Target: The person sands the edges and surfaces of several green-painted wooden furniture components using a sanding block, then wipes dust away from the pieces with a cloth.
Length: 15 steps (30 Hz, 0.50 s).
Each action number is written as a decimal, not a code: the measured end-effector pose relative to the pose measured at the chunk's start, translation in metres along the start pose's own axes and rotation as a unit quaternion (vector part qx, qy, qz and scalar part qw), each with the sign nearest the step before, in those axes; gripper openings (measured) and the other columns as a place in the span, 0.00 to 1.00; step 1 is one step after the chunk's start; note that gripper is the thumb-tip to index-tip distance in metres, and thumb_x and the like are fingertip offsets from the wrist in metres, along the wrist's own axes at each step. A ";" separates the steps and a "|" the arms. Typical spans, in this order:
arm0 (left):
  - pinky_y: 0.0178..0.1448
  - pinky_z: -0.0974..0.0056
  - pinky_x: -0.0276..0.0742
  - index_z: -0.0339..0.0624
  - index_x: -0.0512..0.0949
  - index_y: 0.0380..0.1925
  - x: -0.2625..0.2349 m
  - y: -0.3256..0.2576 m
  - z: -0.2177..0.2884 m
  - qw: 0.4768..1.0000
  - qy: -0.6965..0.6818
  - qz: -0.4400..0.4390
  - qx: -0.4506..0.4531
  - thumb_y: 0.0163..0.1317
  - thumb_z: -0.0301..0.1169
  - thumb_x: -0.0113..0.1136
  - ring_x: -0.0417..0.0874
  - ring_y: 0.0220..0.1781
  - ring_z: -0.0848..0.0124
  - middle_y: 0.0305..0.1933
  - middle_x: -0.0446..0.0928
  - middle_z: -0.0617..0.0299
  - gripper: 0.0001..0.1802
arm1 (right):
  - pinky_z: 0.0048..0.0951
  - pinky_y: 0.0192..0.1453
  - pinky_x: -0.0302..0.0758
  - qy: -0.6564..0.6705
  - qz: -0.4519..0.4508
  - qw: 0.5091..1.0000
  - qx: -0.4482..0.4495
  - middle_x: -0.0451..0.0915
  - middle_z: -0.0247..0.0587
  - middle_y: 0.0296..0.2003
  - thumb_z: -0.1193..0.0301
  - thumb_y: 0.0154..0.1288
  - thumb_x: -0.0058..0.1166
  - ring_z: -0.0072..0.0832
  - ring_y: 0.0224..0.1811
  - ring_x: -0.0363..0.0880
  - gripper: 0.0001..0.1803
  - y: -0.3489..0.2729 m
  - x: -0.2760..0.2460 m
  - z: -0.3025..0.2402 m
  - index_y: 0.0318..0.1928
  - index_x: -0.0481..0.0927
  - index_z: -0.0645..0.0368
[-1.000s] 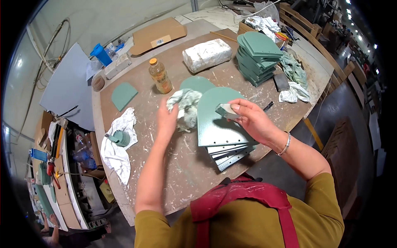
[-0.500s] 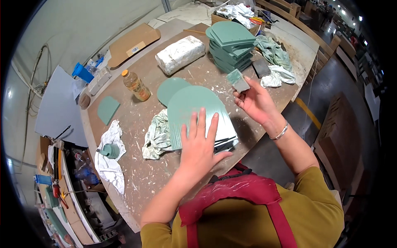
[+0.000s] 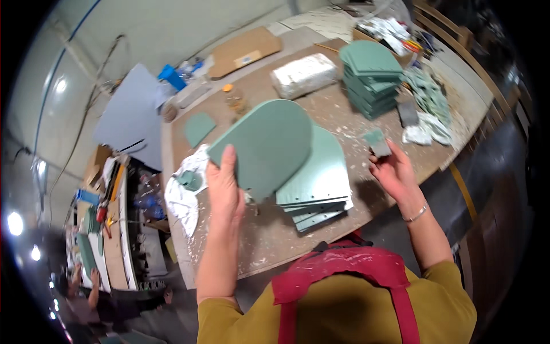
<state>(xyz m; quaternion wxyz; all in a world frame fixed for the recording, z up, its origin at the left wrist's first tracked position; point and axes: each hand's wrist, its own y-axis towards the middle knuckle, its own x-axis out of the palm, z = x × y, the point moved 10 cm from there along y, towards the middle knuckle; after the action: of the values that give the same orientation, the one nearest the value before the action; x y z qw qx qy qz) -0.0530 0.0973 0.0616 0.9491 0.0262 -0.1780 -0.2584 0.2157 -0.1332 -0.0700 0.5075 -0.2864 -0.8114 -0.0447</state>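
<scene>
Hands [image 3: 225, 186] [image 3: 397, 178], partly closed, grip green panel [image 3: 266, 150] (left), small block [image 3: 377, 144] (right).

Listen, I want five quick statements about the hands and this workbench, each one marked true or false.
1. The left hand holds a green round-ended panel. True.
2. The right hand is empty. False: it holds a small green-and-grey block.
3. The bottle has a blue cap. False: its cap is orange.
4. The nearer panel stack shows holes along its straight edge. True.
5. The white oblong bundle sits on the taller panel stack. False: it lies left of it, on the workbench.
</scene>
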 end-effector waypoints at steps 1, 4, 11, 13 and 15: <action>0.58 0.61 0.81 0.35 0.74 0.56 -0.002 0.001 -0.010 0.997 -0.064 0.025 -0.018 0.74 0.35 0.58 0.83 0.53 0.68 0.53 0.81 0.58 0.18 | 0.35 0.45 0.77 -0.007 0.007 1.000 -0.007 0.81 0.39 0.42 0.62 0.73 0.55 0.31 0.40 0.78 0.13 -0.003 0.002 -0.001 0.50 0.77 0.54; 0.61 0.61 0.80 0.35 0.71 0.60 -0.004 -0.004 -0.027 0.991 -0.115 0.036 -0.062 0.74 0.36 0.58 0.81 0.56 0.67 0.57 0.79 0.56 0.21 | 0.33 0.44 0.77 -0.013 0.009 1.000 0.000 0.79 0.40 0.43 0.62 0.74 0.53 0.31 0.40 0.77 0.13 -0.003 0.005 0.000 0.52 0.76 0.55; 0.63 0.59 0.79 0.33 0.73 0.58 0.002 -0.002 -0.053 0.974 -0.195 0.025 -0.111 0.73 0.32 0.58 0.82 0.56 0.64 0.57 0.80 0.54 0.18 | 0.34 0.44 0.78 -0.027 0.019 0.999 0.018 0.79 0.43 0.44 0.62 0.76 0.51 0.32 0.40 0.77 0.14 -0.002 -0.010 -0.006 0.54 0.75 0.55; 0.65 0.58 0.77 0.34 0.71 0.60 0.006 -0.002 -0.060 0.971 -0.198 0.038 -0.129 0.72 0.30 0.57 0.79 0.59 0.65 0.58 0.78 0.54 0.19 | 0.35 0.44 0.78 -0.024 0.019 0.999 0.019 0.79 0.44 0.44 0.61 0.76 0.50 0.32 0.40 0.77 0.14 -0.001 -0.014 -0.008 0.55 0.75 0.54; 0.66 0.58 0.75 0.34 0.70 0.61 0.013 -0.004 -0.066 0.976 -0.169 0.028 -0.137 0.71 0.27 0.57 0.78 0.61 0.65 0.60 0.76 0.54 0.21 | 0.35 0.44 0.78 -0.025 0.014 0.999 0.020 0.79 0.44 0.44 0.61 0.76 0.50 0.32 0.40 0.77 0.14 0.001 -0.014 -0.011 0.54 0.75 0.54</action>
<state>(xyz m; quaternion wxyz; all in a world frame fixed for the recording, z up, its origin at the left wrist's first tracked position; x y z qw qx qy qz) -0.0216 0.0845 0.0033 0.9068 -0.1531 -0.2995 -0.2541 0.2294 -0.1421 -0.0773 0.4934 -0.2889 -0.8203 -0.0145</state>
